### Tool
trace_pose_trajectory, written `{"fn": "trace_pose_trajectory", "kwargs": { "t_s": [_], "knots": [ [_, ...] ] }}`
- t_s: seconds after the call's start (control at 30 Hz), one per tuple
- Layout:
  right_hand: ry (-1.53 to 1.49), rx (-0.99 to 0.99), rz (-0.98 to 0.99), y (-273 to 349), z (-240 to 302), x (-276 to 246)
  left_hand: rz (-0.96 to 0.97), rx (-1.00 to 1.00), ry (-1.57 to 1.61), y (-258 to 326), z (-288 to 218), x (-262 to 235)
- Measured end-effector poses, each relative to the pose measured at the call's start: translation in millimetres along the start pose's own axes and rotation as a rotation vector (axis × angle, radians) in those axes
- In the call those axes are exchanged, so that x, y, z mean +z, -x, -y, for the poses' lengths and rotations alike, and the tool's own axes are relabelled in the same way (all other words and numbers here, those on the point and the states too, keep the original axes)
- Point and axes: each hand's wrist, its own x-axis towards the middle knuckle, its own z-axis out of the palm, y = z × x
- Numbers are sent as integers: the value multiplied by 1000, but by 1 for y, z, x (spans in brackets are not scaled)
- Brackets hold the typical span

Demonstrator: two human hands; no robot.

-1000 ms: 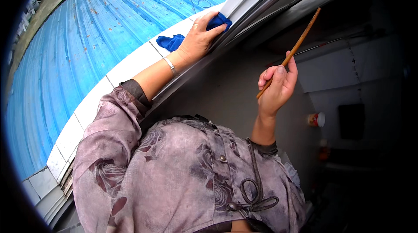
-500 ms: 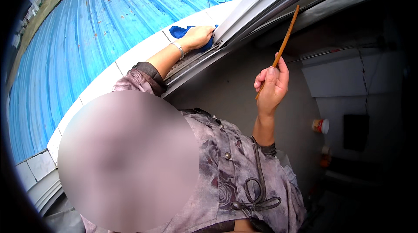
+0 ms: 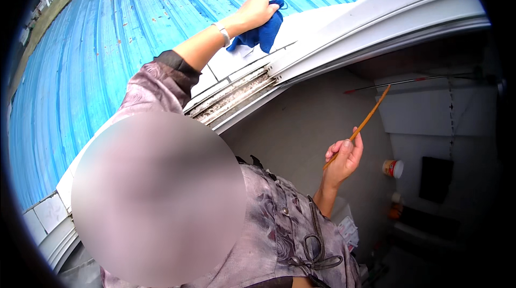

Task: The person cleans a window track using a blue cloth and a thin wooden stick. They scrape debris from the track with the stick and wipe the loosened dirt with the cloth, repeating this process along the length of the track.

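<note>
Landmark: dirty window track (image 3: 236,97), running lower-left to upper-right.

Left hand (image 3: 257,11) is closed around a blue cloth (image 3: 260,32), lifted above and outside the track, over the white sill tiles (image 3: 301,24); the cloth hangs down and touches the tiles.

Right hand (image 3: 343,160) is inside the room, below the track, fingers pinched narrow on a thin wooden stick (image 3: 360,125). Stick's long axis points up-right, roughly parallel to the track, tip well apart from it.

Judgement: the left hand is nearer the track.

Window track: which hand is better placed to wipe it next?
Probably left. The left hand holds the blue cloth on the sill just above the dirty track; the right hand holds a thin stick, farther off.
</note>
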Motion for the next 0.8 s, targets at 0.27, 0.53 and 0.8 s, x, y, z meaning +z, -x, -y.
{"fn": "trace_pose_trajectory", "kwargs": {
  "t_s": [0.27,0.53,0.8],
  "knots": [
    [154,79,-220,18,-13,-32,574,162,-91,-117,7,142],
    [185,80,-279,20,-13,-30,646,519,-257,-27,51,109],
    [24,-1,-133,-6,-17,0,622,348,-239,144,62,-67]
  ]
}}
